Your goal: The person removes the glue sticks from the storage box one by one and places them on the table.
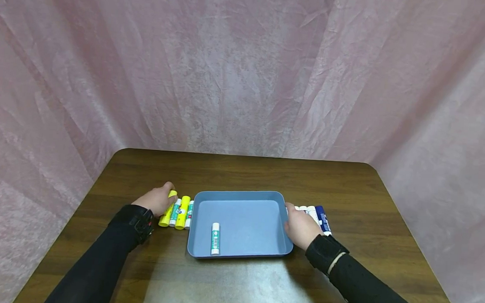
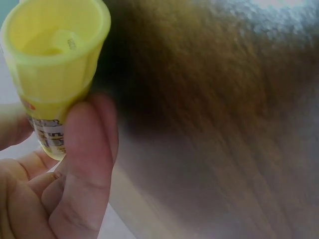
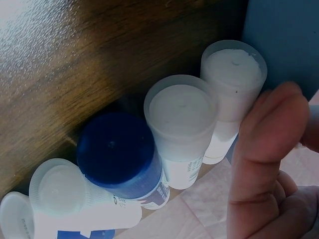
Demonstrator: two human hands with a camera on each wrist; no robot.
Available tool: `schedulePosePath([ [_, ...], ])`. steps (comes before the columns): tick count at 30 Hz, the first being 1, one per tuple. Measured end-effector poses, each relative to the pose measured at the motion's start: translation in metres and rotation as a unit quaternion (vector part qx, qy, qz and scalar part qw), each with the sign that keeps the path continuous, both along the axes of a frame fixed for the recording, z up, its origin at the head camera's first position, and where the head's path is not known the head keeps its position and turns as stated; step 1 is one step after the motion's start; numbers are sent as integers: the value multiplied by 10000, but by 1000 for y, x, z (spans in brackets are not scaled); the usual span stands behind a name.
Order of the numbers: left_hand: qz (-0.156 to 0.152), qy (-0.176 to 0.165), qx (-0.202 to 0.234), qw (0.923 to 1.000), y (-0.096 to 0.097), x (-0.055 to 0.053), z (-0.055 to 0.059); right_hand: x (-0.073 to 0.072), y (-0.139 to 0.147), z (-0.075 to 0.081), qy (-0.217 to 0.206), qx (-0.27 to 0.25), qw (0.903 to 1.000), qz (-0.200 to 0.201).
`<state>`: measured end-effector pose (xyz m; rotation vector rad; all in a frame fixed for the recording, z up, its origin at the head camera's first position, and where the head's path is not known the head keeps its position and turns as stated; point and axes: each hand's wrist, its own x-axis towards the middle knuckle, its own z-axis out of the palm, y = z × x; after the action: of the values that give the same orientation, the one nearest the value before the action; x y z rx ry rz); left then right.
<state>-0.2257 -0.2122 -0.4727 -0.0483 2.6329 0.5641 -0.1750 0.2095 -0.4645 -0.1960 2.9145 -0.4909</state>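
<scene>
My left hand grips a yellow glue stick at the left end of a row. In the left wrist view its yellow base points toward the camera, with thumb and fingers round the lower part. Beside it lie a second yellow glue stick and two white-and-green ones. At the right side of the blue tray, my right hand pinches the rim near the far corner. Its bent finger overlaps a white glue stick in the right wrist view.
One white-and-green glue stick lies inside the tray, at its left front. Right of the tray is a row of several white glue sticks and blue ones, partly hidden by my right hand. A pink curtain hangs behind the wooden table.
</scene>
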Motion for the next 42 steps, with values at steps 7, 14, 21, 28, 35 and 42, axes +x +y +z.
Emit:
schedulePosePath([
  [7,-19,10,-24,10000,2,-1,0,1,1,0,30,29,10000,24],
  [14,8,-102,-56,9999,3,-2,-2,1,0,1,-44,-30,10000,-15],
  [21,-36,-105,-42,9999,3,0,-3,1,0,1,-37,-32,10000,-15],
  [28,-8,-95,-104,9999,3,-1,-5,1,0,0,-159,-39,9998,-98],
  [35,-13,-62,-147,9999,3,-2,-8,1,-1,0,-98,-42,9999,-79],
  [42,-14,-36,-119,9999,3,-1,-8,2,-1,-1,-119,-71,9999,-96],
])
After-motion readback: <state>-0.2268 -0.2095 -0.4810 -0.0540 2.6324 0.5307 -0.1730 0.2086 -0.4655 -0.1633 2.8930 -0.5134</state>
